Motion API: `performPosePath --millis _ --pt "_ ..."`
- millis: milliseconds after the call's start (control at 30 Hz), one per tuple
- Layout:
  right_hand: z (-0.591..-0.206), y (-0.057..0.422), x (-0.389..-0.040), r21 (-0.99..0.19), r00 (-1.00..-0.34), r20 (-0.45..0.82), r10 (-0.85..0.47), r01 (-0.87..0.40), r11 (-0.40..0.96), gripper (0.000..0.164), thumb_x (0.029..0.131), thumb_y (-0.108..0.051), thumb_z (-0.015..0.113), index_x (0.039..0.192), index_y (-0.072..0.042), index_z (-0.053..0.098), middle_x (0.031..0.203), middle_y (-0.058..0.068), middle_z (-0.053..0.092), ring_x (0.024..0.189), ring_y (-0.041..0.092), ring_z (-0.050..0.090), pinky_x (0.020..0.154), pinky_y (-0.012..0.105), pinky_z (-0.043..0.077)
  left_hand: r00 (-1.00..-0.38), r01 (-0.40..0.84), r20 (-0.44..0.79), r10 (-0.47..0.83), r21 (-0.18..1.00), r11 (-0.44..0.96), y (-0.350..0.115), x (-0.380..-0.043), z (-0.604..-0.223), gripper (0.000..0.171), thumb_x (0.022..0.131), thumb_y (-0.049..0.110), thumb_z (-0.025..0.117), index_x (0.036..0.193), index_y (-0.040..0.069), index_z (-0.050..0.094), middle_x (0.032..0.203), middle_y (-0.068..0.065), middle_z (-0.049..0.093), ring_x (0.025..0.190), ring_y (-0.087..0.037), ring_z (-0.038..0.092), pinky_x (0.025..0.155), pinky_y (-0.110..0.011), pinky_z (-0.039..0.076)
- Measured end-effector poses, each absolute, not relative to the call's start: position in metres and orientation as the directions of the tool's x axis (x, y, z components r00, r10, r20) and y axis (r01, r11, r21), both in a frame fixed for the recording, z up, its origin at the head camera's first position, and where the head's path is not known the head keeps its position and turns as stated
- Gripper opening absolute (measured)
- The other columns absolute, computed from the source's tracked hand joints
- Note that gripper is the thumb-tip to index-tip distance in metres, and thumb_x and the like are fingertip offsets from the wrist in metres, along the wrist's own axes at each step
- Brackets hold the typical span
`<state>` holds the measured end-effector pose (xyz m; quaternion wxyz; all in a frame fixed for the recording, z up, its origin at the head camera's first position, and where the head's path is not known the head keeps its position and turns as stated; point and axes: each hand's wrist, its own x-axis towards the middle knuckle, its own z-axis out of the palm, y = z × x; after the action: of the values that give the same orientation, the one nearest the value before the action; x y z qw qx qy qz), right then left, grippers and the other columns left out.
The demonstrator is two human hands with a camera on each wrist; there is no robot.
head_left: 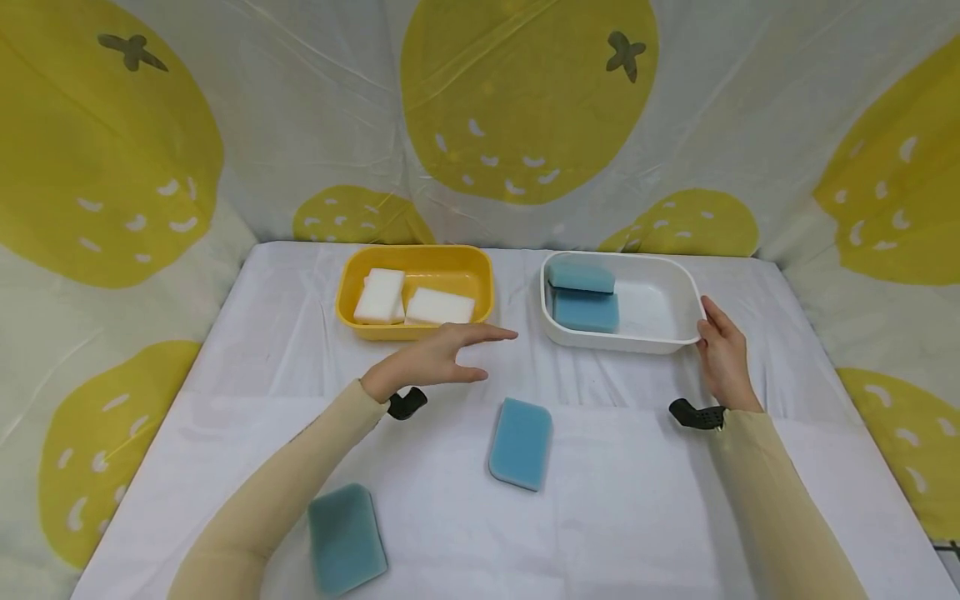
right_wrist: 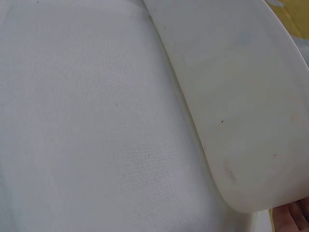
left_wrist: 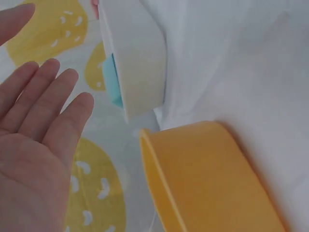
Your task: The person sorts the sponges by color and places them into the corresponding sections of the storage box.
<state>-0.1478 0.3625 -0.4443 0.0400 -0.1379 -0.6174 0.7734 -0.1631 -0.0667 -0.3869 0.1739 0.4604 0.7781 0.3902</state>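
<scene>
My left hand (head_left: 431, 358) hovers in front of the yellow tray (head_left: 352, 331), its fingers stretched out to the right and thumb apart. It holds nothing; the left wrist view shows the bare palm (left_wrist: 31, 169). Two white sponges or more (head_left: 440, 307) lie in that tray. At the right end of the white tray (head_left: 652, 344), my right hand (head_left: 726, 360) grips the rim, thumb near the front corner. Only a bit of its fingers (right_wrist: 292, 220) enters the right wrist view. Inside the white tray's left part sit two blue sponges (head_left: 585, 312), one behind the other.
A blue sponge (head_left: 521, 443) lies on the white cloth (head_left: 622, 500) at the middle. Another, greener blue sponge (head_left: 347, 540) lies at front left, beside the left sleeve (head_left: 277, 492). A fruit-patterned curtain (head_left: 315, 108) stands behind the trays and along both sides.
</scene>
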Motion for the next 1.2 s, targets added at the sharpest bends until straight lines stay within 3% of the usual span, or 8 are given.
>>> performPosePath --millis 367,533,667,833,1067,1200 --pt "-0.449 0.363 -0.148 -0.967 -0.957 -0.154 0.245 0.095 -0.238 0.053 0.104 -0.008 0.032 0.154 -0.007 0.012 0.159 0.000 0.008 0.142 0.011 0.014 0.111 0.024 0.015 -0.345 0.561 -0.096 0.934 0.777 0.287 -0.049 -0.153 -0.423 0.065 0.086 -0.004 0.066 0.145 0.004 0.039 0.148 -0.005 0.039 0.137 -0.016 0.032 0.111 -0.026 0.025" --pt "-0.448 0.362 -0.148 -0.967 -0.958 -0.145 0.247 0.084 -0.239 0.053 0.104 -0.007 0.031 0.153 -0.006 0.011 0.159 0.000 0.008 0.142 0.012 0.014 0.111 0.025 0.014 -0.269 0.577 -0.093 0.959 0.781 0.237 -0.045 -0.145 -0.433 0.071 0.084 -0.010 0.063 0.147 0.002 0.034 0.151 -0.009 0.034 0.138 -0.017 0.029 0.112 -0.027 0.024" --pt "-0.448 0.362 -0.148 -0.968 -0.957 -0.142 0.252 0.080 -0.239 0.053 0.104 -0.007 0.030 0.153 -0.005 0.011 0.160 0.001 0.008 0.142 0.012 0.013 0.111 0.024 0.014 -0.200 0.610 -0.067 0.978 0.773 0.178 -0.039 -0.142 -0.441 0.076 0.078 -0.021 0.053 0.147 0.001 0.032 0.154 -0.009 0.027 0.141 -0.015 0.022 0.112 -0.025 0.022" --pt "-0.449 0.362 -0.147 -0.965 -0.957 -0.142 0.254 0.077 -0.252 0.053 0.104 -0.006 0.031 0.153 -0.004 0.010 0.160 0.001 0.007 0.142 0.011 0.012 0.111 0.023 0.014 -0.109 0.657 -0.060 0.992 0.745 0.117 -0.024 -0.141 -0.442 0.068 0.082 -0.020 0.046 0.146 0.001 0.035 0.155 -0.010 0.026 0.142 -0.015 0.018 0.113 -0.024 0.017" --pt "-0.448 0.361 -0.147 -0.969 -0.959 -0.149 0.241 0.092 -0.230 0.053 0.105 -0.009 0.031 0.153 -0.006 0.010 0.160 -0.001 0.006 0.143 0.011 0.011 0.111 0.024 0.013 -0.090 0.657 -0.155 0.984 0.733 0.176 -0.014 -0.140 -0.442 0.073 0.081 -0.020 0.046 0.147 0.006 0.035 0.154 -0.005 0.027 0.142 -0.013 0.017 0.114 -0.024 0.013" --pt "-0.447 0.362 -0.148 -0.969 -0.957 -0.158 0.243 0.104 -0.222 0.053 0.105 -0.009 0.031 0.154 -0.008 0.011 0.160 -0.002 0.005 0.143 0.011 0.010 0.111 0.025 0.013 -0.108 0.670 -0.165 0.980 0.716 0.194 -0.013 -0.140 -0.441 0.073 0.080 -0.020 0.048 0.146 0.008 0.037 0.151 -0.004 0.033 0.139 -0.012 0.024 0.112 -0.022 0.018"
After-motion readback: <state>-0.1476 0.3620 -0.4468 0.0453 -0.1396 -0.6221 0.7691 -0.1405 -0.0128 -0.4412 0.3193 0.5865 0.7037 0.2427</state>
